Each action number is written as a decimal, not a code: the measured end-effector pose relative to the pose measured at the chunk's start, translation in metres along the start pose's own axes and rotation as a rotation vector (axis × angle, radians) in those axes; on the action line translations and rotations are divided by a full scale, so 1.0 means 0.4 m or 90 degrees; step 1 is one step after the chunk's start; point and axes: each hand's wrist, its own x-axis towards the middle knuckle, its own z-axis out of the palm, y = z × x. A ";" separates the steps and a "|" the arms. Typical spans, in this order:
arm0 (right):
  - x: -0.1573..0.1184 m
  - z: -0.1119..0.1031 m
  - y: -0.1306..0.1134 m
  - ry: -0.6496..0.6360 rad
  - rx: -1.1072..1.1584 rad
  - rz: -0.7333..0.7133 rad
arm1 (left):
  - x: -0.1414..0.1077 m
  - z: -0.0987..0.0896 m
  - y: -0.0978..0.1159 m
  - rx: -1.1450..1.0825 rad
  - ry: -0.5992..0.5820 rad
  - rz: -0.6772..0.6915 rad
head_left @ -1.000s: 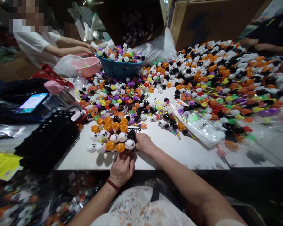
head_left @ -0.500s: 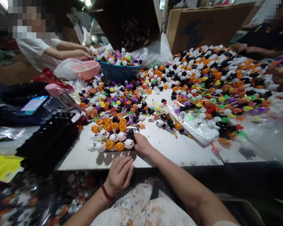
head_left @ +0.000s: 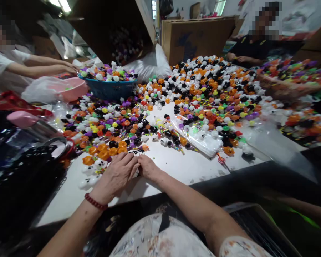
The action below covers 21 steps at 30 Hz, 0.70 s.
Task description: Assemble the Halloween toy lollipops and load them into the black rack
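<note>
A black grid rack point(head_left: 137, 151) stands near the table's front edge, holding rows of small plastic figure heads. Orange pumpkin heads point(head_left: 103, 154) fill the far rows, and white skull heads point(head_left: 89, 182) show at the left end. My left hand point(head_left: 116, 173), with a red bead bracelet point(head_left: 95, 202) at the wrist, lies bent over the right part of the rack and hides the heads under it. Against its fingertips, at the rack's right end, my right hand point(head_left: 149, 168) is closed. What either hand's fingers hold is hidden.
A large pile of mixed figure heads point(head_left: 203, 82) spreads over the white table point(head_left: 171, 164). Behind are a blue basket point(head_left: 109, 89) and a pink basin point(head_left: 72, 89). Clear plastic bags point(head_left: 203, 142) lie right, stacked black racks point(head_left: 18, 189) left. Co-workers sit at both sides.
My left hand has risen from the table's front edge onto the figure heads, meeting my right hand. My right hand stays at the rack's right end. The view has turned to the right.
</note>
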 end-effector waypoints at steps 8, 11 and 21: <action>-0.020 -0.074 -0.004 0.005 -0.014 0.009 | -0.004 0.007 -0.015 -0.080 0.027 -0.017; -0.073 -0.188 0.022 0.118 -0.098 0.112 | 0.003 0.000 -0.012 -0.088 0.032 -0.040; -0.183 -0.362 0.119 0.145 -0.396 0.401 | 0.001 0.012 0.066 0.029 0.058 -0.038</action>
